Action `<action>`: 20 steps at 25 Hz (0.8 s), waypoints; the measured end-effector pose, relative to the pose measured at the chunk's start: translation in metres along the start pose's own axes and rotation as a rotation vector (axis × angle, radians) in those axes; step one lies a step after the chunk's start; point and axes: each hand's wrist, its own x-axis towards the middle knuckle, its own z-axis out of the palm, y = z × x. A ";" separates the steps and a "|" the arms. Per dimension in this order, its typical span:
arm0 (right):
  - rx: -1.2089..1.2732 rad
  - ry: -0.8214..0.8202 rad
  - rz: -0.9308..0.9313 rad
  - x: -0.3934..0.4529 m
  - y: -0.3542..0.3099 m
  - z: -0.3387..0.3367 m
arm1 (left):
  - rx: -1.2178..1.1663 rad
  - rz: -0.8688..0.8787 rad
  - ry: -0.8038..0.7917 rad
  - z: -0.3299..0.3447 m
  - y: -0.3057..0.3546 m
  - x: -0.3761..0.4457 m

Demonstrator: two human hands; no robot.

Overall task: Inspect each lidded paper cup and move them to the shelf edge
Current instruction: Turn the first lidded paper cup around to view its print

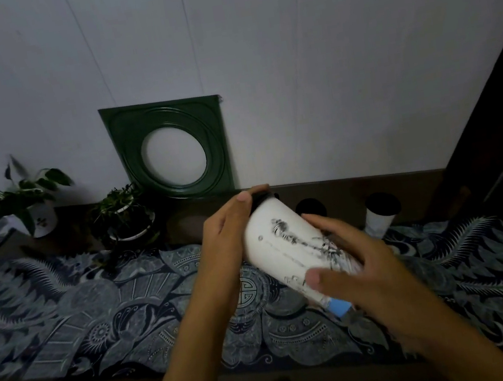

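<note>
I hold a white paper cup (280, 245) with a black ink print and a black lid, tilted with the lid pointing up and away from me. My left hand (227, 233) grips it at the lid end, fingers curled over the lid. My right hand (347, 260) wraps its lower body, thumb on the front. A blue patch shows near the cup's base. Two more black-lidded cups stand at the back by the wall: one (310, 209) mostly hidden behind the held cup, the other (380, 212) further right.
A dark patterned cloth (113, 304) covers the shelf top. Two potted plants (31, 205) (126, 216) stand at the back left. A green square frame (171, 150) with a round opening leans on the wall. A dark wooden panel (502, 117) rises at the right.
</note>
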 end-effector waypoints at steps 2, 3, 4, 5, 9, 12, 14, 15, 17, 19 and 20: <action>0.305 -0.034 0.158 -0.001 -0.004 0.000 | -0.022 0.030 -0.012 0.000 -0.001 -0.002; 0.364 -0.043 0.208 -0.002 -0.004 0.001 | -0.033 0.031 0.002 0.001 0.000 -0.002; 0.378 -0.040 0.233 -0.002 -0.005 0.002 | -0.042 0.019 0.028 0.002 0.000 -0.002; 0.298 -0.014 0.212 -0.003 -0.006 0.002 | -0.046 -0.006 0.062 0.003 0.001 -0.002; -0.836 0.137 -0.215 -0.006 -0.002 0.007 | 0.010 -0.102 0.146 0.005 0.002 0.000; -1.002 0.136 -0.287 -0.009 0.002 0.008 | 0.034 -0.112 0.116 0.004 0.001 0.000; -0.665 0.117 -0.180 -0.010 0.000 0.007 | 0.038 -0.081 0.074 0.003 0.002 -0.001; -0.411 0.096 -0.094 -0.009 0.000 0.005 | 0.030 -0.053 0.056 0.002 0.002 -0.001; 0.077 0.065 0.079 -0.008 -0.004 0.002 | -0.004 0.006 0.023 0.001 0.003 -0.002; 0.317 0.029 0.201 -0.008 -0.010 0.001 | -0.035 0.024 0.002 0.001 0.003 -0.004; 0.345 0.017 0.214 -0.009 -0.011 0.001 | -0.046 0.016 0.002 0.002 0.003 -0.004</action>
